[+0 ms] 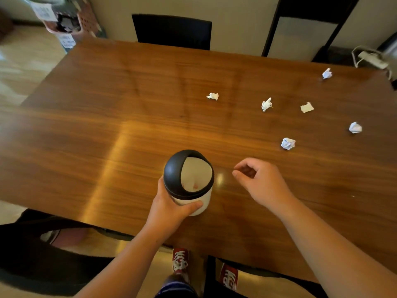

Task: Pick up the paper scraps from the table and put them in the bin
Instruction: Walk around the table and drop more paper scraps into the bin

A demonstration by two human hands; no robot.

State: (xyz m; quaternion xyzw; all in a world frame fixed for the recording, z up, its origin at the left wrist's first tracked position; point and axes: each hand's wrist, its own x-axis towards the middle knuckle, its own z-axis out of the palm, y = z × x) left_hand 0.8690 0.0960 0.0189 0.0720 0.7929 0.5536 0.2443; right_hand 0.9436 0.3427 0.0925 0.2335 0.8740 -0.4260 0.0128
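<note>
White crumpled paper scraps [288, 143] scattered; left fingers [194, 205] gripping bin [189, 181]; right fingers [240, 171] loosely curled, empty.

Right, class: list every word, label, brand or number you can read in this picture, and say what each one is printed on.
White lettering on the two red canvas shoes: blurred, not readable.
White printed labels on the pink perforated basket on the floor at top left: too blurred to read.
Small white desktop bin with black domed lid: no text visible.
Six crumpled white paper scraps: no legible writing.
So nothing here can be quoted.
</note>
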